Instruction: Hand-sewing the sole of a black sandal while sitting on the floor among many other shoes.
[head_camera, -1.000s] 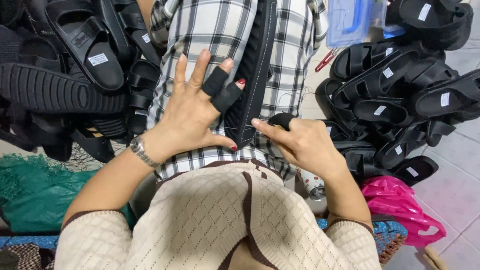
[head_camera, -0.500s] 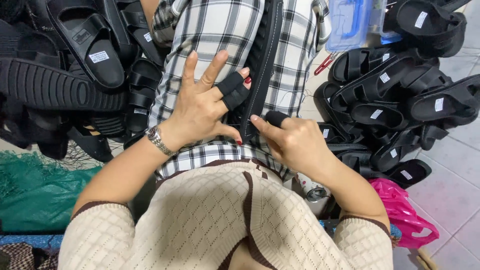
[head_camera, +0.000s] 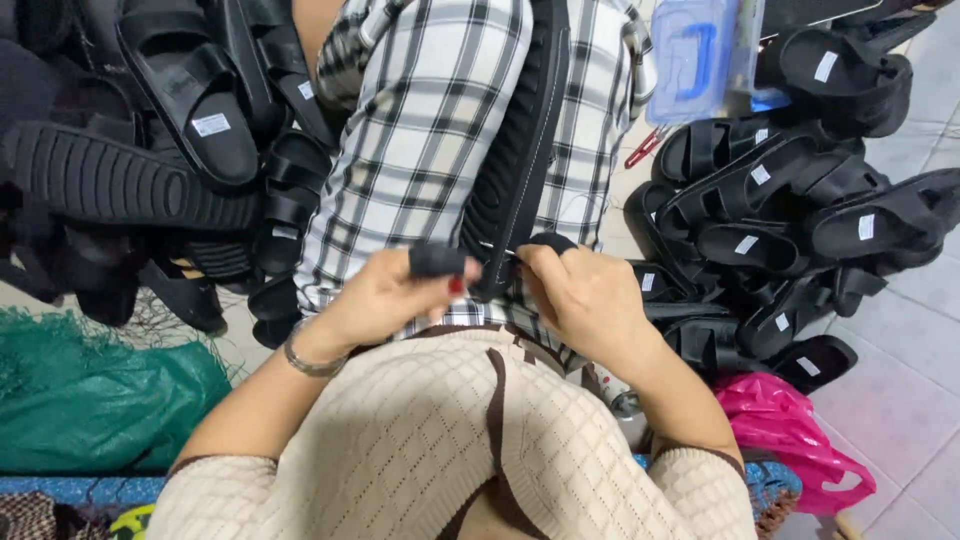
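The long black ribbed sandal sole (head_camera: 520, 150) runs off the top edge; the right hand (head_camera: 585, 300) hides its lower end.

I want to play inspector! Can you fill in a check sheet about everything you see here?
Surface: checked cloth over the lap; pale tiled floor beside it.
Job's things: one black sandal lying sole-side up on the cloth.
Clutter: piles of black sandals on the left and on the right; green net; pink bag; clear blue box.
Hands: left hand and right hand both grip the sandal's near end; black covers on some fingertips.
Cables: nothing seen.
Surroundings: no other people seen.
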